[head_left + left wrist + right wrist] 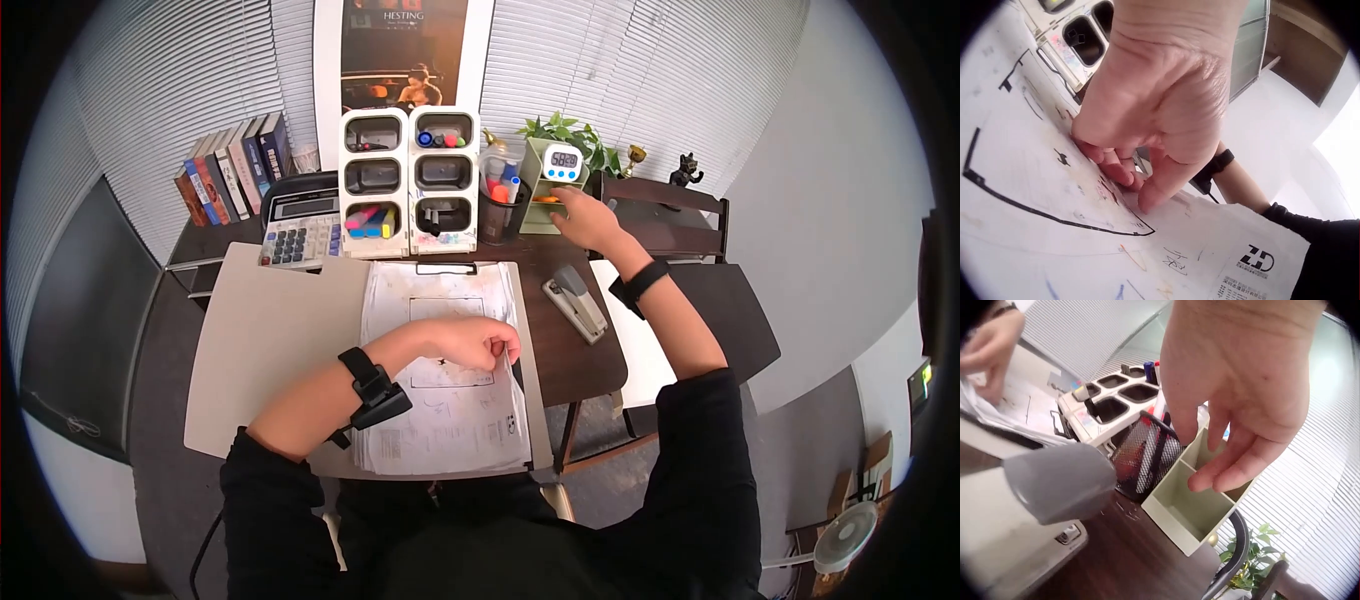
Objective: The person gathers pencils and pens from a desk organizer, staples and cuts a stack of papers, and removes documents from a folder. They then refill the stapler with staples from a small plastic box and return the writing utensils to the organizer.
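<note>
My left hand (462,342) pinches the right edge of the paper sheets (440,430), which lie stacked on a clipboard. In the left wrist view its thumb and fingers (1155,187) meet at the paper's edge beside black printed lines. My right hand (592,222) reaches to the light green desk organizer (1191,500), extended fingers over its compartments and nothing visibly gripped. Near those fingertips in the head view is a small orange item (547,199). A grey and beige stapler (575,305) lies on the dark desk, below the right hand.
A black mesh pen cup (497,218) stands left of the organizer. White storage bins (408,240) with markers rise behind the clipboard, a calculator (300,240) to their left. A timer (562,163) sits on the organizer. Books (235,170) and a plant (560,128) are farther back.
</note>
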The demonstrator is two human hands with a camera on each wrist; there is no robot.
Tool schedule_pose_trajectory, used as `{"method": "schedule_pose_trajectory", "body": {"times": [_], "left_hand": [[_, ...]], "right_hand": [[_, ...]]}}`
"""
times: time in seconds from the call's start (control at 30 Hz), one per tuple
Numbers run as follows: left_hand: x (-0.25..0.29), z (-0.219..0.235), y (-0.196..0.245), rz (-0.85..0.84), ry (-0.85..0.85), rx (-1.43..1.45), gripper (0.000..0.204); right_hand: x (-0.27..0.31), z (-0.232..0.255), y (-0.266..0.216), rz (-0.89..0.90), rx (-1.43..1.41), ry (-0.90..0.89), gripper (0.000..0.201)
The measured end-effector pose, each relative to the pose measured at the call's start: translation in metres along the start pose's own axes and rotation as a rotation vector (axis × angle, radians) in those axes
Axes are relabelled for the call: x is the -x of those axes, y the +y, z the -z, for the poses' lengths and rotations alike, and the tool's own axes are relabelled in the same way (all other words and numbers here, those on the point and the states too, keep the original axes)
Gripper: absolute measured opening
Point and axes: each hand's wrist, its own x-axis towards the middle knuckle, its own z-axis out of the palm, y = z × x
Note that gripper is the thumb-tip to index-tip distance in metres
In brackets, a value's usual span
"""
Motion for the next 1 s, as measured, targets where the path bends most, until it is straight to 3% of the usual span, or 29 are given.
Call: {"method": "schedule_pose_trajectory", "body": {"times": [0.13, 0.2, 0.3, 0.43, 0.53, 0.67, 0.77, 0.9, 1.0], "left_hand": [[-0.002, -0.006, 0.001, -0.004, 0.065, 0.067, 0.015], [-0.008, -0.014, 0.0, -0.115, 0.207, -0.025, 0.017], [-0.006, -0.016, 0.003, -0.061, 0.203, -0.19, 0.02], [0.0, -0.012, -0.003, -0.133, 0.171, -0.102, 0.023], [0.007, -0.004, -0.006, -0.023, 0.179, 0.184, 0.04], [0.029, -0.001, 0.012, 0.145, 0.314, 0.161, 0.04], [0.029, 0.002, 0.004, 0.244, 0.252, 0.129, 0.039], [0.034, 0.005, -0.01, 0.28, 0.224, 0.099, 0.037], [0.036, 0.009, -0.014, 0.217, 0.191, 0.088, 0.034]], "right_hand": [[-0.016, -0.005, -0.01, -0.096, 0.092, -0.068, 0.045], [-0.02, -0.001, -0.015, -0.171, 0.169, -0.216, 0.046], [-0.023, -0.006, -0.008, -0.148, 0.178, -0.205, 0.045], [-0.021, -0.01, 0.002, -0.118, 0.192, -0.101, 0.04], [-0.018, -0.014, 0.005, -0.069, 0.279, -0.077, 0.041], [-0.017, -0.022, 0.007, -0.111, 0.217, -0.004, 0.045], [-0.02, -0.025, 0.009, -0.118, 0.195, -0.033, 0.045], [-0.023, -0.026, 0.01, -0.111, 0.216, -0.072, 0.045], [-0.024, -0.027, 0.01, -0.143, 0.188, -0.065, 0.044]]}}
